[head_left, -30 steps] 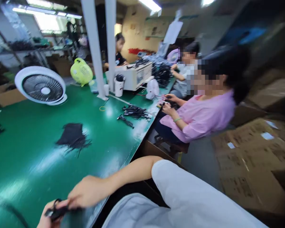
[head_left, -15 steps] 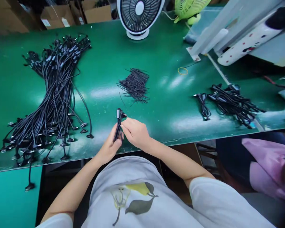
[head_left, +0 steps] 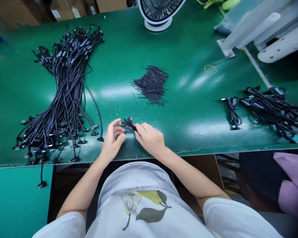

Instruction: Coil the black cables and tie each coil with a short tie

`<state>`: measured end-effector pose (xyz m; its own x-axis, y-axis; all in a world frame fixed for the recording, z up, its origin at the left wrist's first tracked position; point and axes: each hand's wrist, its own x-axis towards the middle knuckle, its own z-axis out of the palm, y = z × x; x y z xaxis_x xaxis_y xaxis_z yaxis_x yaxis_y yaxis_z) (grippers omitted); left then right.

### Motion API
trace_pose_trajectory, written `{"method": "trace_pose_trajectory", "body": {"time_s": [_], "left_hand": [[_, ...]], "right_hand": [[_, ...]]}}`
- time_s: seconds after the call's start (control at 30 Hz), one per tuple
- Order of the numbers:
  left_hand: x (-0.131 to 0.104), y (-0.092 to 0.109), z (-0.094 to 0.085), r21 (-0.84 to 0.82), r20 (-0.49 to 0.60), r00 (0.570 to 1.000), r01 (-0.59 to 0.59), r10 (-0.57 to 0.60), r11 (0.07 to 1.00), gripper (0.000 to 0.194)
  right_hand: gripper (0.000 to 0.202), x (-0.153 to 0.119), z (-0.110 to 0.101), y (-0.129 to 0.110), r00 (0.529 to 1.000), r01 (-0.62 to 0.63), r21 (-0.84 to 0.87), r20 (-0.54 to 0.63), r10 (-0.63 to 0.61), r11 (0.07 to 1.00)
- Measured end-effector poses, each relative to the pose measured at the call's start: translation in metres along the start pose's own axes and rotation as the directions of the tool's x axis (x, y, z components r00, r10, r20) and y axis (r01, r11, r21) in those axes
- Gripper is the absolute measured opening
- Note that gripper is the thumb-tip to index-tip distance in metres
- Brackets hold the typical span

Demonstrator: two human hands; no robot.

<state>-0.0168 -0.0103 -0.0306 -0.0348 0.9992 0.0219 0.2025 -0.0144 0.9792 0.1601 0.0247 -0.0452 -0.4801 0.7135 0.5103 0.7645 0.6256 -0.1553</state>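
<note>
Both hands pinch folded cable between fingertips.

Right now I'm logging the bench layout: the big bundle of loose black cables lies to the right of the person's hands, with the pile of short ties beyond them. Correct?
Not quite. The head view shows the big cable bundle left of the hands, not right. The pile of short ties does lie beyond them.

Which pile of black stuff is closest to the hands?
The small pile of thin ties, straight ahead of the hands. The big cable bundle lies farther left, and the cable heap sits far right.
</note>
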Motion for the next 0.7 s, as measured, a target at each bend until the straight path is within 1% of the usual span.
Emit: {"method": "trace_pose_trajectory", "body": {"time_s": [0.07,0.13,0.17,0.23,0.3,0.37,0.43,0.5,0.53,0.7], "left_hand": [[0.001,0.003,-0.004,-0.036,0.044,0.998,0.044,-0.042,0.998,0.060],[0.002,0.005,-0.005,-0.044,0.050,0.993,0.105,-0.103,0.993,0.049],[0.002,0.006,-0.004,-0.052,0.041,0.992,0.125,-0.123,0.991,0.045],[0.003,0.005,-0.004,-0.086,0.048,0.990,0.134,-0.130,0.987,0.042],[0.003,0.003,-0.003,-0.109,0.075,0.989,0.132,-0.124,0.985,0.040],[0.003,0.001,-0.002,-0.117,0.087,0.989,0.130,-0.120,0.985,0.041],[0.003,-0.001,-0.001,-0.117,0.096,0.991,0.103,-0.092,0.988,0.047],[0.003,-0.004,0.002,-0.125,0.123,0.991,0.075,-0.059,0.989,0.057],[0.004,-0.006,0.003,-0.142,0.140,0.988,0.079,-0.059,0.987,0.060],[0.006,-0.012,0.006,-0.294,0.166,0.975,0.193,-0.148,0.936,0.061]], "right_hand": [[0.017,0.000,0.001,0.005,0.994,0.109,-0.059,-0.018,-0.111,0.992],[0.018,-0.003,0.003,0.007,0.986,0.162,-0.052,-0.021,-0.163,0.985],[0.020,-0.005,0.005,0.008,0.987,0.163,-0.037,0.003,-0.163,0.986],[0.026,-0.009,0.007,0.009,0.980,0.159,0.008,0.120,-0.159,0.987],[0.037,-0.014,0.007,0.010,0.954,0.151,0.039,0.255,-0.156,0.988],[0.048,-0.016,0.004,0.010,0.931,0.134,0.038,0.337,-0.139,0.990],[0.050,-0.015,-0.001,0.011,0.917,0.119,0.014,0.381,-0.115,0.993],[0.048,-0.013,-0.007,0.010,0.902,0.101,-0.002,0.422,-0.091,0.995],[0.047,-0.011,-0.010,0.009,0.896,0.088,-0.004,0.438,-0.077,0.996],[0.047,-0.006,-0.021,0.001,0.882,0.012,0.006,0.472,-0.014,1.000]]}}
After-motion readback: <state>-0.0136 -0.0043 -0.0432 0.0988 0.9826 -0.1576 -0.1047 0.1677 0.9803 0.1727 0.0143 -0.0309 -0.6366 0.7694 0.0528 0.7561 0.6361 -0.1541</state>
